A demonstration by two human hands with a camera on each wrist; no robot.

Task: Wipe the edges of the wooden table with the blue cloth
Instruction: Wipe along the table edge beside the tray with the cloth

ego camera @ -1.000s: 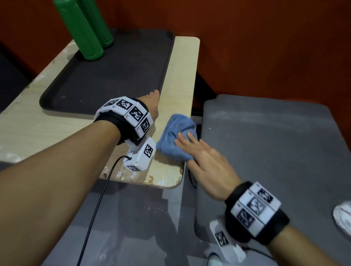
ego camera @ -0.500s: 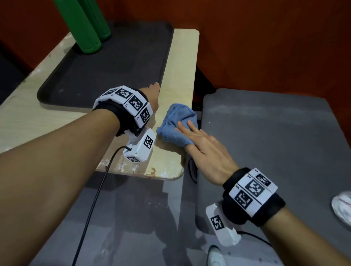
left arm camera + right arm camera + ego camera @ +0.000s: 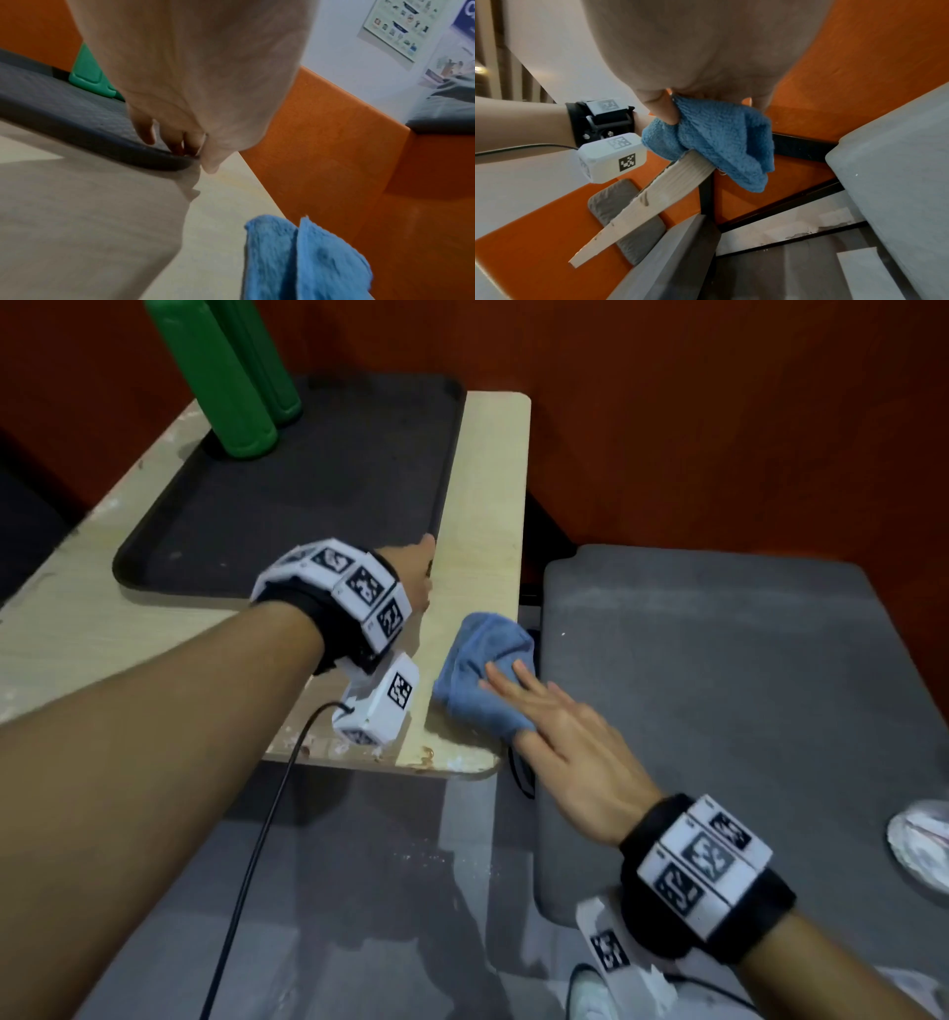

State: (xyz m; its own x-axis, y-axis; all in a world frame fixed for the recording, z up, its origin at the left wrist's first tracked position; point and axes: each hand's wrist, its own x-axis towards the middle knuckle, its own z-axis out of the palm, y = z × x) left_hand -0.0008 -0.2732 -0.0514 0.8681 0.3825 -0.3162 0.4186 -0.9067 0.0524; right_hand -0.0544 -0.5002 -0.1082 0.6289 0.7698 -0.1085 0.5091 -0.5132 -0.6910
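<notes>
Left grip [image 3: 413, 580]: fingers near straight, resting on black tray [image 3: 308, 505] corner, bracing only (hard lean may skid tray). Blue cloth [image 3: 480, 670] draped over desk [image 3: 488, 505] right edge near front corner. Right grip [image 3: 570, 752]: thumb pinching cloth, fingers flat; loose overhang may snag, drop into gap.

Blue cloth [image 3: 477, 680] hides the right hand's [image 3: 580, 762] thumb in the head view.

Left hand [image 3: 417, 580] loose, right hand [image 3: 565, 747] in pinch.
</notes>
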